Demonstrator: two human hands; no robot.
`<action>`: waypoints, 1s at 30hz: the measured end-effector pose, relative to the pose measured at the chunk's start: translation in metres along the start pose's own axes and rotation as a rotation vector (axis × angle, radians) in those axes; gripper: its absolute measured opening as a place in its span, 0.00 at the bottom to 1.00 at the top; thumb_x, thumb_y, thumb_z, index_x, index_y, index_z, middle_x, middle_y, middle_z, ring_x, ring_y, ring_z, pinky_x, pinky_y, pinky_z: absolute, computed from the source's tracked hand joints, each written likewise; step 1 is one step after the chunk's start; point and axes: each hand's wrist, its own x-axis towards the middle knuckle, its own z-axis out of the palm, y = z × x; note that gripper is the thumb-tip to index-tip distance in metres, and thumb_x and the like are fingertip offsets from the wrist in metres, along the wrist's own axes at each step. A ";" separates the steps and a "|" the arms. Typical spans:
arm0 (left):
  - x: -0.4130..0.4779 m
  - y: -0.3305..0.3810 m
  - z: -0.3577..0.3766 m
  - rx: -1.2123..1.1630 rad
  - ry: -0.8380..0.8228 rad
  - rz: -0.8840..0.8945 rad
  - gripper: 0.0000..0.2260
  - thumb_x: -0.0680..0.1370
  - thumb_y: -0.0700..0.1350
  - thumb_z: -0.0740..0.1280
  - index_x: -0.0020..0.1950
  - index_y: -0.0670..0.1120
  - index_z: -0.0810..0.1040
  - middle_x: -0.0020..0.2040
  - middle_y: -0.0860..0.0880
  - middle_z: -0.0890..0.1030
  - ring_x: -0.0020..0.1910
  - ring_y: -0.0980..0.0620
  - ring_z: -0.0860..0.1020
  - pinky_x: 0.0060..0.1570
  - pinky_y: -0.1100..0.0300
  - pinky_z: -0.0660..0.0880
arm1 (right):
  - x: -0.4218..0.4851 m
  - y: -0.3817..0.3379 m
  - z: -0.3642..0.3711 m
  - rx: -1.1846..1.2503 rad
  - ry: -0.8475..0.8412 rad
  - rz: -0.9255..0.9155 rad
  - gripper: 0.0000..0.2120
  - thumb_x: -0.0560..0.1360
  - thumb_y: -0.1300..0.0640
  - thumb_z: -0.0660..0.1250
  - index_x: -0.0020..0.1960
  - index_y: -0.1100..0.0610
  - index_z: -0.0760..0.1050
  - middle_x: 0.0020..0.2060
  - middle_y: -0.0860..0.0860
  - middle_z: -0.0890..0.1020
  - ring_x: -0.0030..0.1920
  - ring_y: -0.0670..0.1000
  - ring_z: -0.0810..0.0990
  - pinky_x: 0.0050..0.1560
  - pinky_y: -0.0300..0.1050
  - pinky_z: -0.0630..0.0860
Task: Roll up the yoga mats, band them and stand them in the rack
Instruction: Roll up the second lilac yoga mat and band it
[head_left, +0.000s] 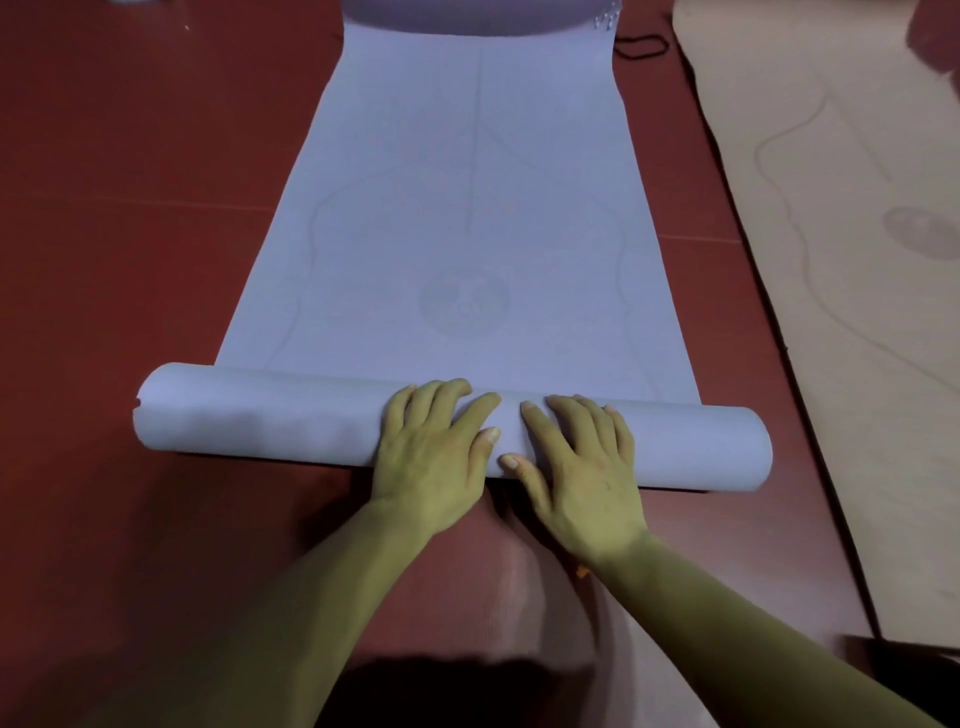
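Two forearms reach forward from the bottom of the view, and both hands lie side by side on the middle of the roll (260, 421). The left hand (434, 457) and the right hand (576, 467) are spread flat with fingers nearly straight, pressing down on it and gripping nothing. That roll is the near end of the pale blue mat (467, 208), whose flat length runs away from the hands across the red floor (130, 208). Most of the mat is not yet rolled, so I judge the rolling to be in its early part.

To do it well, the hands would likely serve better set wider apart, pushing evenly so the edges stack flush; the roll's left end looks slightly ragged. Firm downward pressure should keep the roll tight enough to band.

Well apart to the right of the right hand lies a beige mat (857, 260), flat. Far ahead, beside the blue mat's far right corner, lies a black cord (641, 47), perhaps a band. No rack or other container shows.
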 end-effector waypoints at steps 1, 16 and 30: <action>-0.002 0.000 0.000 -0.018 0.009 -0.019 0.19 0.80 0.54 0.58 0.65 0.51 0.80 0.63 0.46 0.78 0.62 0.43 0.75 0.67 0.46 0.64 | 0.002 0.001 0.000 -0.005 0.007 0.001 0.25 0.81 0.40 0.61 0.67 0.56 0.78 0.63 0.57 0.79 0.65 0.61 0.75 0.71 0.60 0.64; 0.018 -0.004 0.009 0.002 -0.025 -0.061 0.20 0.80 0.55 0.57 0.66 0.50 0.80 0.64 0.45 0.78 0.63 0.45 0.73 0.70 0.43 0.65 | 0.008 0.010 0.011 -0.013 0.045 -0.038 0.21 0.81 0.41 0.63 0.67 0.53 0.79 0.63 0.59 0.78 0.66 0.62 0.74 0.73 0.62 0.61; 0.016 0.001 0.022 -0.048 0.087 -0.047 0.18 0.81 0.51 0.60 0.69 0.49 0.78 0.69 0.44 0.76 0.72 0.42 0.71 0.77 0.45 0.56 | 0.020 0.015 0.017 0.045 0.068 0.047 0.25 0.80 0.39 0.64 0.69 0.53 0.78 0.67 0.56 0.77 0.71 0.60 0.72 0.76 0.60 0.58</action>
